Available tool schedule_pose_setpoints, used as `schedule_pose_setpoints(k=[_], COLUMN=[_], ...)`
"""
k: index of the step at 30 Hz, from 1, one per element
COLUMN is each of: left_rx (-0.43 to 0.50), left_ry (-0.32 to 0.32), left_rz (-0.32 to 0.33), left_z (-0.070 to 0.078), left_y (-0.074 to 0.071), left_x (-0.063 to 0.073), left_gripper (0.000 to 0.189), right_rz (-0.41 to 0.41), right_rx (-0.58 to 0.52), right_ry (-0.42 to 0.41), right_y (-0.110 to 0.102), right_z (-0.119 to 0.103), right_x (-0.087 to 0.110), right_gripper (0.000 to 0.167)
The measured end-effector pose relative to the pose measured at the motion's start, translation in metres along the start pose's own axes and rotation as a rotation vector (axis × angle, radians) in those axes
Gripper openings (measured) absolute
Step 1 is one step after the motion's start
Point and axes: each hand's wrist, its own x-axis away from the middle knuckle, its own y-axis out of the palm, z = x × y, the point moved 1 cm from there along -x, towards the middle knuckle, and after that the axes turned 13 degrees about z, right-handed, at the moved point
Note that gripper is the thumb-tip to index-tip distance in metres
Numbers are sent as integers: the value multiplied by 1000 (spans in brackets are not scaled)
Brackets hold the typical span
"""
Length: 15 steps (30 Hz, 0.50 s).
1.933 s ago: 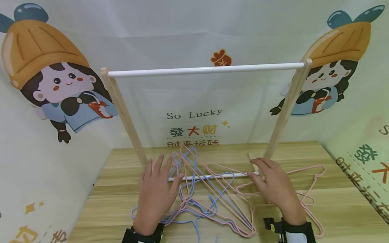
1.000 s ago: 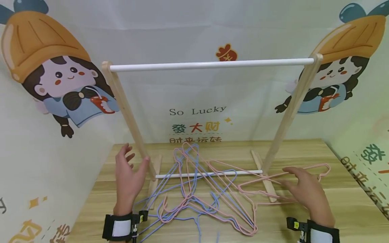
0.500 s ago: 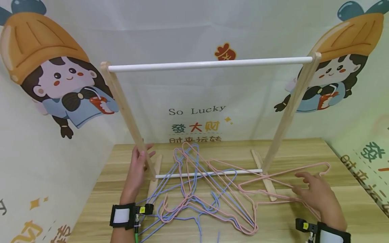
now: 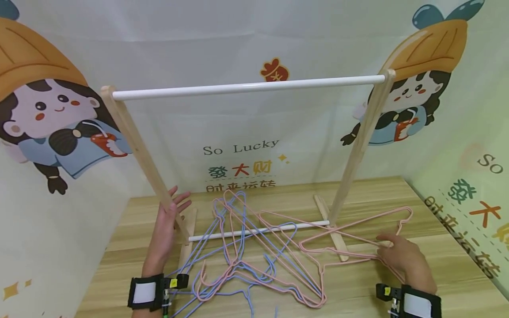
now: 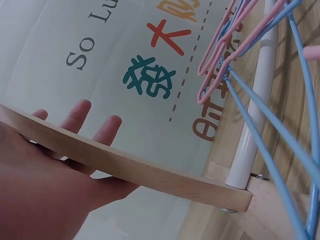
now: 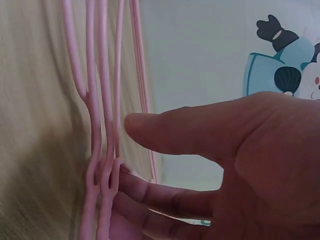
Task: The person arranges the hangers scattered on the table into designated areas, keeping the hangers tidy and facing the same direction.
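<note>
A wooden rack with a white top rail point(image 4: 250, 87) stands on the table. My left hand point(image 4: 164, 223) is at its left post point(image 4: 139, 148), fingers extended behind the post. In the left wrist view the post point(image 5: 130, 165) crosses in front of these spread fingers point(image 5: 107, 131). My right hand point(image 4: 405, 258) is at the right end of the pink clothes hangers point(image 4: 358, 256). The right wrist view has its fingers hooked behind the pink wires point(image 6: 95, 125), with the thumb tip right at the wire. Pink and blue hangers point(image 4: 238, 265) lie tangled across the rack's foot.
The rack's lower white bar point(image 4: 310, 225) runs under the hangers between two wooden feet point(image 4: 338, 245). A printed cloth wall point(image 4: 238, 48) stands behind and on both sides. The wood-grain table point(image 4: 433, 247) shows right of the hangers.
Both hands have parted from above the hangers. The left hand has gone to the left post, and the right hand has moved right and its fingers have reached the pink hangers. The view has turned a little.
</note>
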Motion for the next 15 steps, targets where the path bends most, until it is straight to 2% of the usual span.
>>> schedule_pose_setpoints(k=[4,7,10,12,15], left_rx=[-6,-17,-27,-29,-28], left_ry=[8,12,14,13,16], left_rz=[-7,-14,-13,-9,-7], left_z=[0,1,1,0,2], left_y=[1,2,1,-1,-3], left_x=[0,-1,0,1,2], left_gripper=[57,56,55,55,54], right_rz=[-27,-43,-66,-93,-148], right_rx=[15,24,19,2,-49], right_ry=[-15,-72,-113,-132,-150], right_y=[24,32,36,36,30], right_z=[33,45,47,45,30], right_x=[-14,-20,-22,-22,-18], right_gripper=[47,46,44,37,26])
